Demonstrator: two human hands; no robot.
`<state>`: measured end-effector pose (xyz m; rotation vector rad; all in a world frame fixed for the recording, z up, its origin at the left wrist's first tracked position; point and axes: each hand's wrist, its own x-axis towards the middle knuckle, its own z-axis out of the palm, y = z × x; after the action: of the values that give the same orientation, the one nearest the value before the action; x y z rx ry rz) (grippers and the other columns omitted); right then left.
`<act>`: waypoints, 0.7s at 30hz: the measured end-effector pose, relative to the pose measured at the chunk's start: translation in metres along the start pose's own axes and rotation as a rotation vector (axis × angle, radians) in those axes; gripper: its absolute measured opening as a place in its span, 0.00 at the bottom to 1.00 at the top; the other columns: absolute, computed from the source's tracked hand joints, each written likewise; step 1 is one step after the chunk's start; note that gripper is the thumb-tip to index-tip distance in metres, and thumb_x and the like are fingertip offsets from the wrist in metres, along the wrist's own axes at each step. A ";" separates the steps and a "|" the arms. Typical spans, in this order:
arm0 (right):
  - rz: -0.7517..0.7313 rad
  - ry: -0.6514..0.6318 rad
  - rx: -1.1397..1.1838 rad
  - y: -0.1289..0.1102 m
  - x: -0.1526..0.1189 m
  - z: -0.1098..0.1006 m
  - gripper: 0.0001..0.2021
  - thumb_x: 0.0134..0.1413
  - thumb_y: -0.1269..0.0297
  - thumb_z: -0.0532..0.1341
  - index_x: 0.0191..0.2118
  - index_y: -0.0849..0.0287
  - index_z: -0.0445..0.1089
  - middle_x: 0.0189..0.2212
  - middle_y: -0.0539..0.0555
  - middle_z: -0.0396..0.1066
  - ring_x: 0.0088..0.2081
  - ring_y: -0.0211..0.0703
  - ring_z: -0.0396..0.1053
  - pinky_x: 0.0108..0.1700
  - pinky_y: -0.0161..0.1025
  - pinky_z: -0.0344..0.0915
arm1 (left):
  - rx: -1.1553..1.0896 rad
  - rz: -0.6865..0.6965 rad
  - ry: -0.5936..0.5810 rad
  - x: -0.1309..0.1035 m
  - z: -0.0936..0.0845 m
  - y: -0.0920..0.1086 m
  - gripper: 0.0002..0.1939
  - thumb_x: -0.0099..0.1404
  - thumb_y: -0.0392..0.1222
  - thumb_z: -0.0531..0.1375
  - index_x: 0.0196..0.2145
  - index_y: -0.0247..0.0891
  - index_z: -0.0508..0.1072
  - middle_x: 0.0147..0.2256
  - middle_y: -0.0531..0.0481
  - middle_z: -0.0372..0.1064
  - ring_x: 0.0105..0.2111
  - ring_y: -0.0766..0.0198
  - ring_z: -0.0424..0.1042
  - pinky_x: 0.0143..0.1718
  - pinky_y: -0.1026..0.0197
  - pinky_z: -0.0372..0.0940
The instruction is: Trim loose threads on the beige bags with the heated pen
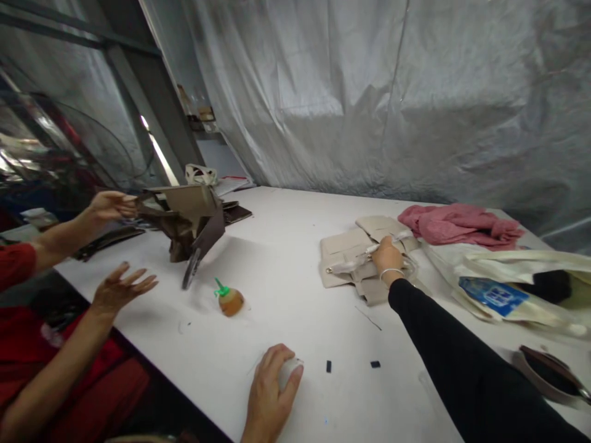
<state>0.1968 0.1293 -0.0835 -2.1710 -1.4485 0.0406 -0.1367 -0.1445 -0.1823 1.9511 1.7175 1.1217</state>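
Observation:
Near the front edge, my left hand [272,391] curls its fingers around a small whitish object [289,373]; its kind is hard to make out. My right hand [388,255], with a bracelet at the wrist and a black sleeve, reaches far across the table. Its fingers are closed on the white-wrapped handle [348,266] of a flat beige bag [339,243]. The bag lies with its panels spread, and my hand hides part of it. Two small black pieces [329,367] lie to the right of my left hand.
At left, a co-worker in red holds up a brown bag [194,206] with one hand; the other hand [117,289] is open. A green-capped glue bottle [231,301] stands mid-table. Pink cloth [462,224], a cream bag [471,264] and a brown strap-like item [549,372] lie right.

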 end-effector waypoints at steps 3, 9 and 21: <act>-0.086 0.058 0.080 -0.016 -0.011 -0.005 0.15 0.63 0.73 0.55 0.55 0.61 0.66 0.39 0.60 0.76 0.40 0.51 0.73 0.42 0.41 0.61 | -0.033 -0.031 0.008 0.001 0.000 0.004 0.12 0.71 0.52 0.62 0.43 0.43 0.80 0.47 0.40 0.77 0.50 0.47 0.77 0.54 0.44 0.74; -0.503 0.188 0.262 -0.063 -0.052 -0.062 0.05 0.65 0.66 0.56 0.44 0.56 0.67 0.38 0.55 0.74 0.38 0.47 0.68 0.40 0.39 0.57 | -0.130 -0.066 0.018 0.003 -0.002 0.010 0.12 0.68 0.53 0.63 0.39 0.43 0.79 0.44 0.40 0.77 0.48 0.45 0.76 0.54 0.42 0.72; -0.759 0.210 0.992 -0.035 -0.196 -0.267 0.11 0.59 0.57 0.67 0.34 0.53 0.65 0.31 0.47 0.67 0.33 0.41 0.64 0.37 0.37 0.62 | -0.793 -0.350 0.137 0.002 -0.054 0.031 0.39 0.67 0.76 0.49 0.51 0.36 0.73 0.53 0.30 0.75 0.47 0.46 0.80 0.48 0.41 0.75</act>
<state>0.1645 -0.1390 0.1115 -0.7680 -1.5576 0.2014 -0.1542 -0.1639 -0.1258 1.0725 1.2937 1.5063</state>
